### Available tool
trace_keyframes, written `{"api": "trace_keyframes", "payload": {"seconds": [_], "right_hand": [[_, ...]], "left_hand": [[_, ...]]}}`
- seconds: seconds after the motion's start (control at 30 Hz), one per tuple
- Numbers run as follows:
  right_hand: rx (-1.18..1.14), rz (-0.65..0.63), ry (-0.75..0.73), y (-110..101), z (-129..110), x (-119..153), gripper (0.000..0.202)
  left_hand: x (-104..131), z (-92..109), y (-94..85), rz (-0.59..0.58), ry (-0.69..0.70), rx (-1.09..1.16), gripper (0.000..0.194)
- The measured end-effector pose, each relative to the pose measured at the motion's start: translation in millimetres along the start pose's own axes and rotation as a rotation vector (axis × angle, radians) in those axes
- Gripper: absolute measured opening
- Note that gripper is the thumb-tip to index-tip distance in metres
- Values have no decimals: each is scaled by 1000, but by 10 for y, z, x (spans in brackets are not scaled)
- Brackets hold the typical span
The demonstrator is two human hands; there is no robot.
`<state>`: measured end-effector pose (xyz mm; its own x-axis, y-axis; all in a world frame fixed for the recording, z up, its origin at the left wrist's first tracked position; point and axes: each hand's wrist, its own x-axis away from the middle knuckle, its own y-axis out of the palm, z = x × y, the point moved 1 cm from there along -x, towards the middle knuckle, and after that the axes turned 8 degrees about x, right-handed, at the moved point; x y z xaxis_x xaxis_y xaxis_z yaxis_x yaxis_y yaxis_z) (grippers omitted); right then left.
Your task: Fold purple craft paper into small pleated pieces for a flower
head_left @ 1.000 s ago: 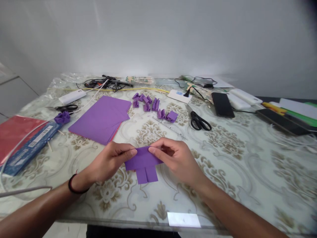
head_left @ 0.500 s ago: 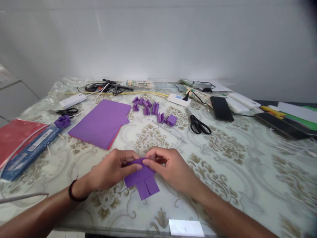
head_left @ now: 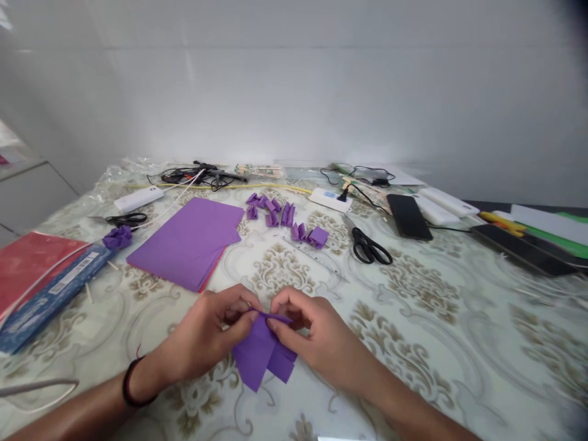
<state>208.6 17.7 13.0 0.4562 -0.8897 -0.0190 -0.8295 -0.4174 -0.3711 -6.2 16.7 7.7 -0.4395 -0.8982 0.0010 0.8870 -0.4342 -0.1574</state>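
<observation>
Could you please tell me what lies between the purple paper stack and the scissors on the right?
In the head view, small folded purple pieces and a clear ruler-like strip lie there.

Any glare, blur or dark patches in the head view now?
Head view: top right corner dark; wall shows pale streaks at upper left; table pattern blurs toward the right edge; purple paper between left hand and right hand fairly clear.
</observation>
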Motion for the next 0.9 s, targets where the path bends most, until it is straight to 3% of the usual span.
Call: {"api": "trace_keyframes", "payload": {"seconds": [0.23,0.43,0.6,0.9], "right_hand": [[-27,53,-64,-70,-20,42,8],[72,110,-263,-112,-108,74,17],[73,119,-356,-109,-134,94,21],[151,196,-230,-43,-71,73,7]], "left_hand": [[26,34,-23,-46,56,276,21],[21,135,-57,3,80,236,39],[53,160,-57,6,75,190,38],[39,77,6,-2,-30,232,22]]}}
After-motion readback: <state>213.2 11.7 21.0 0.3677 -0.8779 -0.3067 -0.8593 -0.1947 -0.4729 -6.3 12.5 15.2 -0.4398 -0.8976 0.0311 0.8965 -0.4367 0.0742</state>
